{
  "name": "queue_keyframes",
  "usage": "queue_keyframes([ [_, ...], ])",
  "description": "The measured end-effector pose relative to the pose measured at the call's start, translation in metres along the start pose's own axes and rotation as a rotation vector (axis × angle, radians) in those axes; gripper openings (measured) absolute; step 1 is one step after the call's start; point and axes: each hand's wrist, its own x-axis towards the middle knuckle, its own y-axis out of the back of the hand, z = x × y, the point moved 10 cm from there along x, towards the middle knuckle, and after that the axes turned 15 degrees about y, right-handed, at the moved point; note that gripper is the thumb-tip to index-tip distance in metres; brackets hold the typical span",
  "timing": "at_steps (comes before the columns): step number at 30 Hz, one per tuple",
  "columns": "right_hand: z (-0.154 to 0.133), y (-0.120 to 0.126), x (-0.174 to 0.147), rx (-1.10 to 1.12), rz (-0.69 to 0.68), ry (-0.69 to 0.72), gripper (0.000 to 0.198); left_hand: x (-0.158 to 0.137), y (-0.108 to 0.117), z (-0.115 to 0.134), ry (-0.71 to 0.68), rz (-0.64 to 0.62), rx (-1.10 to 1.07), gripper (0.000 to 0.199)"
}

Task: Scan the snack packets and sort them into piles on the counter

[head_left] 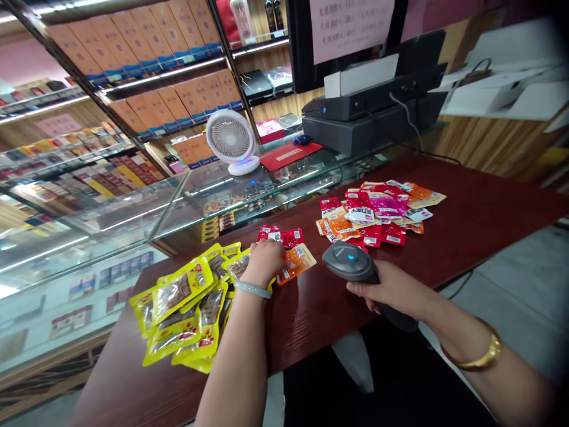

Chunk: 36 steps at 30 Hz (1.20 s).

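Observation:
My right hand (pixel 386 286) is wrapped round the handle of a dark grey barcode scanner (pixel 349 261), held above the front of the table, with a blue light on its top. My left hand (pixel 268 258) rests over a few small snack packets, among them a red packet (pixel 292 238) and an orange packet (pixel 299 261). Its fingertips are hidden, so whether it grips a packet cannot be made out. Left of this hand lies a heap of yellow snack pouches (pixel 184 290) with clear windows. A pile of red, orange and pink packets (pixel 373 210) lies beyond the scanner.
The dark red wooden table (pixel 306 314) meets a glass display counter (pixel 195 207) at the back. On that counter stand a white fan (pixel 231 139), a red mat (pixel 291 155) and a black cash register (pixel 351 127). Shelves of boxes (pixel 146 35) rise behind.

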Motion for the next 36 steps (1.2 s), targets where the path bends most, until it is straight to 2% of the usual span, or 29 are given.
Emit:
queue_keyframes([
  [5, -0.010, 0.001, 0.004, -0.034, -0.007, 0.005, 0.033, 0.000, 0.001, 0.014, -0.016, -0.016, -0.110, 0.038],
  [8, -0.010, -0.001, 0.005, -0.020, -0.028, 0.011, 0.033, -0.002, 0.003, 0.021, -0.069, 0.019, -0.123, 0.032],
  [13, -0.007, -0.002, 0.006, -0.021, -0.049, -0.008, 0.033, -0.004, 0.008, 0.021, -0.118, 0.050, -0.214, 0.027],
  [16, -0.009, 0.002, 0.003, -0.012, -0.026, 0.011, 0.032, 0.000, 0.008, 0.018, -0.085, 0.009, -0.430, 0.031],
  [21, 0.000, 0.013, -0.014, 0.047, 0.019, 0.007, 0.034, 0.010, 0.000, 0.019, 0.066, 0.014, -0.974, 0.039],
  [25, 0.007, 0.031, -0.029, 0.048, 0.082, 0.012, 0.034, 0.010, -0.026, 0.058, 0.055, -0.245, -1.328, 0.044],
  [29, 0.008, 0.047, -0.038, 0.072, 0.142, 0.029, 0.040, 0.003, -0.028, 0.099, -0.020, -0.417, -1.526, 0.057],
  [33, 0.010, 0.054, -0.041, 0.062, 0.165, 0.045, 0.043, -0.003, -0.021, 0.133, -0.109, -0.542, -1.563, 0.062],
  [36, 0.011, 0.053, -0.042, 0.058, 0.159, 0.048, 0.043, -0.004, -0.013, 0.148, -0.174, -0.489, -1.407, 0.060],
])
